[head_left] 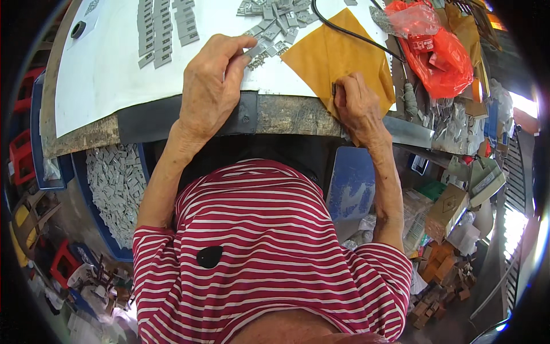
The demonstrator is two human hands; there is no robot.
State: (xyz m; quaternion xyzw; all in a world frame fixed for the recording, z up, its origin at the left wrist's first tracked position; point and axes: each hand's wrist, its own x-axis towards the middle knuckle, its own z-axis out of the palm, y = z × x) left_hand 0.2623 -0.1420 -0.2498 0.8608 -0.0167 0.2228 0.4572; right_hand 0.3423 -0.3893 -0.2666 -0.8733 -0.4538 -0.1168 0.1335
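My left hand (211,86) rests on the white sheet (109,69) at the table's front edge, its thumb and forefinger pinching a small grey flat piece (255,50) at the edge of a loose heap of grey pieces (278,20). My right hand (356,103) is at the table edge on the orange-brown paper (332,51), fingers curled around a small dark object (334,89) that is mostly hidden. Neat rows of grey pieces (163,28) lie further left on the sheet.
A black cable (349,33) crosses the orange paper. Red plastic bags (441,51) and clutter fill the table's right side. A blue tray of grey pieces (117,189) sits below the table on the left. Boxes and scraps (447,212) lie on the floor to the right.
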